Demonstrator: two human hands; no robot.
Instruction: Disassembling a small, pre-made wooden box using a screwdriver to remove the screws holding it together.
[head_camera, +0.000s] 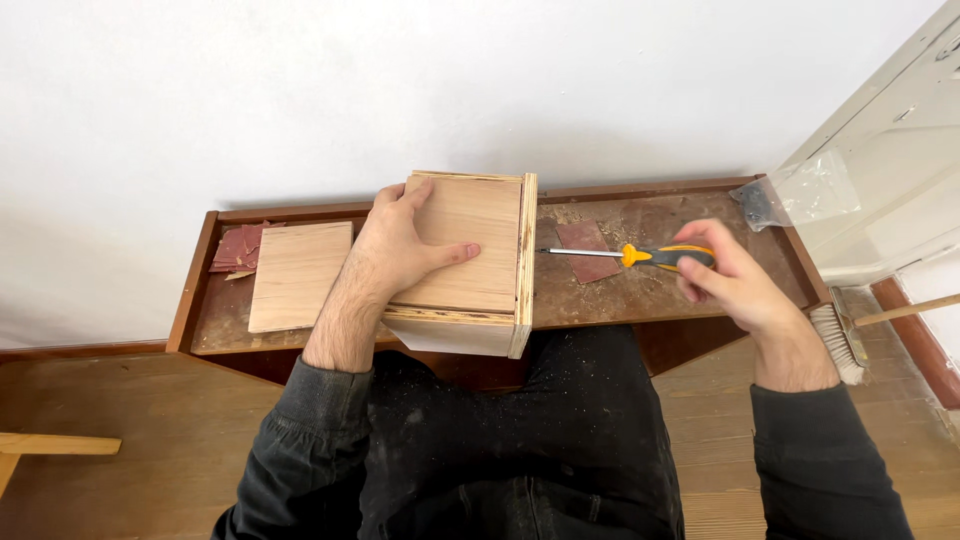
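Note:
A small plywood box (478, 300) rests on a low wooden bench (650, 295) in front of me. My left hand (397, 250) lies flat on the box's top panel and presses it down. My right hand (735, 278) grips the orange and black handle of a screwdriver (640, 256). The screwdriver's shaft lies level, and its tip meets the box's right side panel (525, 262).
A loose plywood board (298, 275) lies left of the box, with red sandpaper sheets (238, 248) behind it. Another sandpaper piece (588, 250) lies under the screwdriver. A clear plastic bag of dark hardware (800, 192) sits at the bench's right end. A brush (838, 340) lies on the floor.

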